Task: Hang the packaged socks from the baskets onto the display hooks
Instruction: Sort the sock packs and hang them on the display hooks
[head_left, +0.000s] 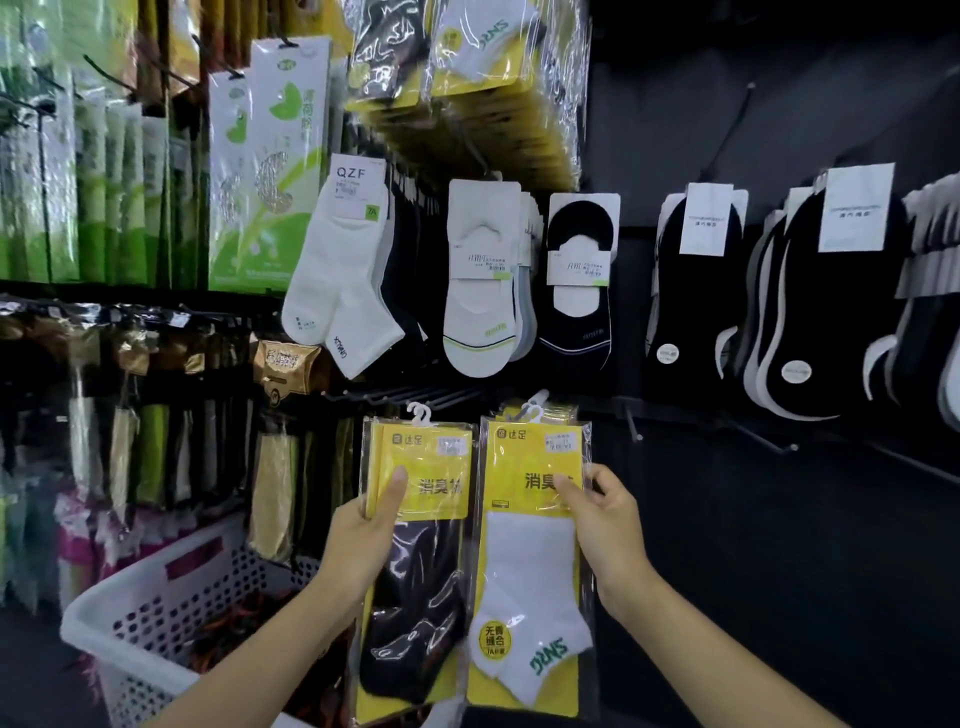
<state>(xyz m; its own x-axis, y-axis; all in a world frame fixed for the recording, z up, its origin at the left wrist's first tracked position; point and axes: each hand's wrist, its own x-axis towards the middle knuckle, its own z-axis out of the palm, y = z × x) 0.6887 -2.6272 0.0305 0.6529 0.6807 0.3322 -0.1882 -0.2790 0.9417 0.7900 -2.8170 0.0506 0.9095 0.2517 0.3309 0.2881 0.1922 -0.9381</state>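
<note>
A white perforated basket (156, 597) sits low at the left, before a dark display wall (779, 545) crowded with hanging socks. The left hand (363, 540) grips a black sock pack (421, 597) with its thumb on the yellow card. Just beside it, the right hand (605, 525) pinches the right edge of a white sock pack (524, 571).

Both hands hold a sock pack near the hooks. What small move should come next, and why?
Probably slide the white sock pack in the right hand onto the hook: its hanger seems level with it, and similar yellow packs hang behind. The left hand grips the black sock pack beside it.
</note>
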